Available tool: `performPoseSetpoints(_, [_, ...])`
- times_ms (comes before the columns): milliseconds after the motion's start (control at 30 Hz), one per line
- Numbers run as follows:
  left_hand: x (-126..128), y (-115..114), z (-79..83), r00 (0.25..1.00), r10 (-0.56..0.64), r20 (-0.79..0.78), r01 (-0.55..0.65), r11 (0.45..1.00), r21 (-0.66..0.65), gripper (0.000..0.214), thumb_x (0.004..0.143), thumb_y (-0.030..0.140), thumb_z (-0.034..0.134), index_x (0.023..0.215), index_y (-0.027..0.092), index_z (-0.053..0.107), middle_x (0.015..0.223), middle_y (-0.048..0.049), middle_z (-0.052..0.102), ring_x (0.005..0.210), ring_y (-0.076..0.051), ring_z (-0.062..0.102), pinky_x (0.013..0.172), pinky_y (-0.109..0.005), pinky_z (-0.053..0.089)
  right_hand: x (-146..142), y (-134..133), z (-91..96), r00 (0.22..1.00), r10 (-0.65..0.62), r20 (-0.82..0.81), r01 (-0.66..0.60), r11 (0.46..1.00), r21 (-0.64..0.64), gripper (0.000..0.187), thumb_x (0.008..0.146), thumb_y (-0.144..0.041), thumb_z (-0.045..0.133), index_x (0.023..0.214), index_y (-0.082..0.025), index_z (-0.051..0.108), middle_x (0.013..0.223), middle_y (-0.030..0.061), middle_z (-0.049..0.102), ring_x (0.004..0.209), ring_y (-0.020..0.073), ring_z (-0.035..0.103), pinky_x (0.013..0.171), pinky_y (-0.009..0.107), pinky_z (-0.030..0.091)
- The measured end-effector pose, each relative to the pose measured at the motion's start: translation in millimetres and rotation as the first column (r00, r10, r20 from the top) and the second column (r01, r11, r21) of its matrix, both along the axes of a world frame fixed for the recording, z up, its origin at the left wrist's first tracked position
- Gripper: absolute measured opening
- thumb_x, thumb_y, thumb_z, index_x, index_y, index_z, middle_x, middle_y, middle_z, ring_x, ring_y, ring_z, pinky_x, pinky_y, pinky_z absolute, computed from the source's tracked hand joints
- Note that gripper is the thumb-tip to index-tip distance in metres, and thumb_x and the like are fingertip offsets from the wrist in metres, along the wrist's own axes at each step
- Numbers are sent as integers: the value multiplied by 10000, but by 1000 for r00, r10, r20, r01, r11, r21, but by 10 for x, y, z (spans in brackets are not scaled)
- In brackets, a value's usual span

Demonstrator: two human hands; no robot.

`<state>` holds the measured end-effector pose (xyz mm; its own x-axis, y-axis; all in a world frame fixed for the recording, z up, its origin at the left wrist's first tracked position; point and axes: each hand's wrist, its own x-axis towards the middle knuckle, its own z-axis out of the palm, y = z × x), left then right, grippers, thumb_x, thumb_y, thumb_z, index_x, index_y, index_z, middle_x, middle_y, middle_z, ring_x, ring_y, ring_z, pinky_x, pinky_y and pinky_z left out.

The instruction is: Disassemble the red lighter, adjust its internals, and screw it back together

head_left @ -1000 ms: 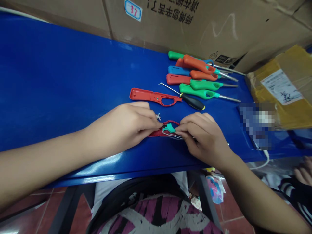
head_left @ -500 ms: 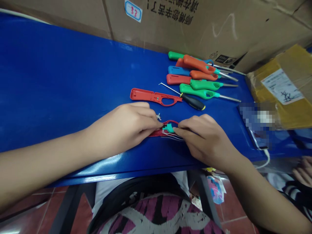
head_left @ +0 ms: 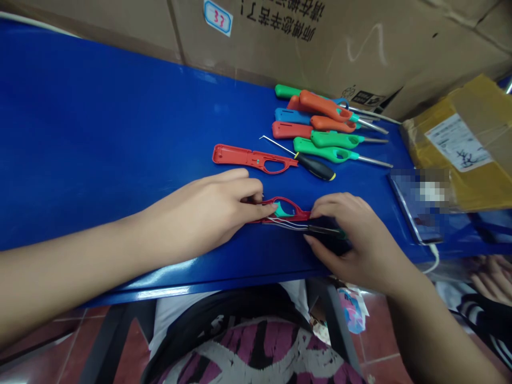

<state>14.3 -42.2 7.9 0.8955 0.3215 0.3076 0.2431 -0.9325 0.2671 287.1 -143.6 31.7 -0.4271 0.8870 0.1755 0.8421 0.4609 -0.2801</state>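
My left hand (head_left: 218, 205) is closed on the rear part of a red lighter half-shell (head_left: 301, 215). Its thumb presses by a teal trigger (head_left: 283, 209) inside the loop of the shell. Fingertips of my right hand (head_left: 354, 234) touch the shell's front end, while the thumb is spread away below. Thin white wires (head_left: 288, 224) run from the trigger area along the shell to a dark tube (head_left: 320, 230), which passes between the right thumb and fingers. The other red half-shell (head_left: 236, 155) lies beyond my hands, inside facing up. The left fingers hide the held shell's rear.
A hooked pick with a black handle (head_left: 316, 166) lies beside the loose shell. Behind it are several assembled lighters (head_left: 328, 140). A large cardboard box (head_left: 280, 53) borders the back; a taped box (head_left: 480, 176) and a phone (head_left: 404, 197) with a cable are right. Another person's hand (head_left: 494, 280) shows far right.
My right hand has moved off the trigger, rightward to the shell's front end, with its thumb and fingers parting. The left thumb has shifted onto the trigger area. The dark tube now shows.
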Motion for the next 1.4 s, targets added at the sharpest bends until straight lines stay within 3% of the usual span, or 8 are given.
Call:
performPoseSetpoints(133, [-3,8,-4,1000,-11,4,11,1000,-5,340,1030,172,481,1281,217,706,968,-71,644,882,-206,592,790,-338,529,142,-62,-43,1000,23,-14,-23,1000,-21,240,902,-172,679,1125,-210,602,1060,75,696,949,233,642,812,409,486])
performPoseSetpoints(333, [9,23,3,1000,-24,12,24,999,-24,338,1043,192,467,1270,238,714,954,-65,646,872,-191,588,791,-313,518,159,-33,-129,987,26,-158,-7,993,115,300,909,-103,673,1172,-246,675,1006,57,734,903,211,688,809,381,548])
performPoseSetpoints(500, [20,25,2,1000,-19,24,19,1000,-20,335,1058,223,449,1244,235,728,939,-65,651,869,-187,585,799,-316,518,132,2,-228,978,-17,-209,45,990,131,294,929,-130,650,1162,-284,741,995,60,728,885,207,679,774,392,562])
performPoseSetpoints(700, [12,39,-5,999,-36,25,36,999,-16,340,1060,216,437,1231,223,731,945,-68,638,870,-193,574,790,-319,511,112,-6,-239,976,-2,-218,27,994,110,310,941,-113,621,1162,-287,753,1041,69,725,917,206,686,784,396,562])
performPoseSetpoints(1000, [19,44,-3,999,-36,41,36,999,-2,342,1054,196,437,1218,214,737,921,-66,638,838,-189,573,779,-318,504,-36,43,-159,902,-137,-409,134,990,-35,197,918,-125,676,1026,-262,767,942,47,720,876,190,695,773,355,583])
performPoseSetpoints(1267, [17,45,17,999,-42,34,43,998,-37,325,1043,185,467,1214,211,741,933,-68,630,851,-191,572,769,-307,498,22,13,-137,943,-122,-308,120,992,-23,238,935,-110,655,1110,-236,755,1026,60,712,938,179,689,814,332,568])
performPoseSetpoints(1400, [18,44,15,999,-40,37,41,998,-42,329,1040,178,469,1225,209,739,937,-70,630,852,-197,570,766,-315,494,13,5,-141,935,-121,-332,127,992,-5,170,908,-103,695,1014,-224,748,961,52,706,907,176,680,798,327,564])
